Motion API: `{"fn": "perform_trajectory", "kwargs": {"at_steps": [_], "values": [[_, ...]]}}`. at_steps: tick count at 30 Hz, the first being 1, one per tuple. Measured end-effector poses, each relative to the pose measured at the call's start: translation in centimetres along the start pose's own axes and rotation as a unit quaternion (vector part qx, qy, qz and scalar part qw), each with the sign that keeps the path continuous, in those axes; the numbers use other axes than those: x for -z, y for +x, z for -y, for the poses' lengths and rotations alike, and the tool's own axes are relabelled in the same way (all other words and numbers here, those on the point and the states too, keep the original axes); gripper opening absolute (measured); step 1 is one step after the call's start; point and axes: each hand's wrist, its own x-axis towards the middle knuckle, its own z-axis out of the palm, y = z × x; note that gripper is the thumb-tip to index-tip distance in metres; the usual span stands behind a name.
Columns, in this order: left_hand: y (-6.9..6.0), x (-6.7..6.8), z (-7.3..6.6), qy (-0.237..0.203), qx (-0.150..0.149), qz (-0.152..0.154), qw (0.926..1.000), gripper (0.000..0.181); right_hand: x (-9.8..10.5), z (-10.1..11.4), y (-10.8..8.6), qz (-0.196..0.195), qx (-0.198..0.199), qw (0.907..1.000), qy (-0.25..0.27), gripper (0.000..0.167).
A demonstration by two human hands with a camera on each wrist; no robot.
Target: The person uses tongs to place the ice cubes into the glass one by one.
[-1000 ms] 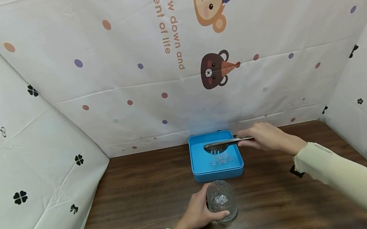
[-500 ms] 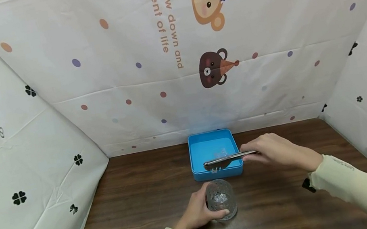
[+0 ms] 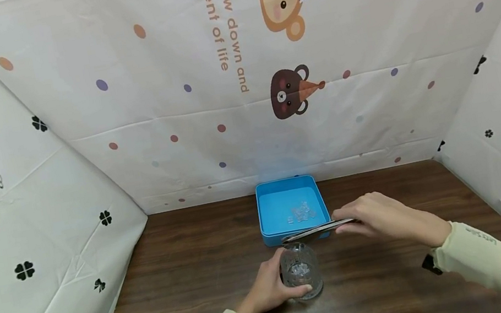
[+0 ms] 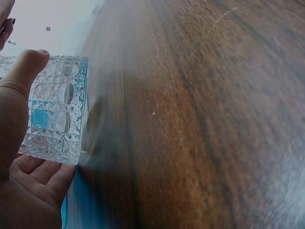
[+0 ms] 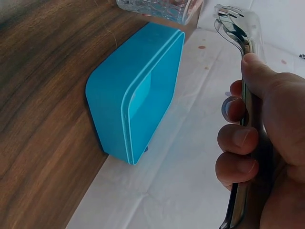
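Swings tongs (image 3: 318, 229) from blue box (image 3: 272, 240) to above the glass (image 3: 304, 271), gripping with right fingers (image 5: 238, 138), clasping glass with left fingers (image 4: 52, 177); best centre, then loosen gently.

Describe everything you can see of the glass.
The glass is clear, apparently cut glass, with a raised grid pattern and rounded facets near its base. It appears to stand upright on the brown wooden table, on the near side of the blue box. The left hand grips it, thumb on one side and fingers on the other. Small clear pieces lie inside, near the bottom. The metal tongs have their tip at its mouth; whether they touch the rim can't be told.
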Motion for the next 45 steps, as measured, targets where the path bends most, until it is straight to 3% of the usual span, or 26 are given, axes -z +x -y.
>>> {"fn": "perform_trajectory", "kwargs": {"at_steps": [10, 19, 30, 45], "values": [[0.1, 0.1, -0.2, 0.001, 0.004, 0.003, 1.0, 0.071, -0.3, 0.0, -0.2, 0.005, -0.018, 0.9997, -0.015, 0.011], [0.2, 0.2, -0.1, -0.004, 0.012, 0.007, 0.9999, 0.08, -0.2, 0.0, -0.6, 0.022, -0.05, 0.9985, -0.002, 0.036], [0.3, 0.0, -0.2, -0.011, 0.009, 0.006, 0.9999, 0.08, -0.8, -0.4, -0.9, 0.021, -0.045, 0.9987, 0.002, 0.038], [0.0, 0.0, 0.0, -0.014, -0.001, 0.001, 0.9999, 0.078, -0.1, -3.5, 1.0, 0.019, -0.088, 0.9954, -0.034, 0.046]]}}
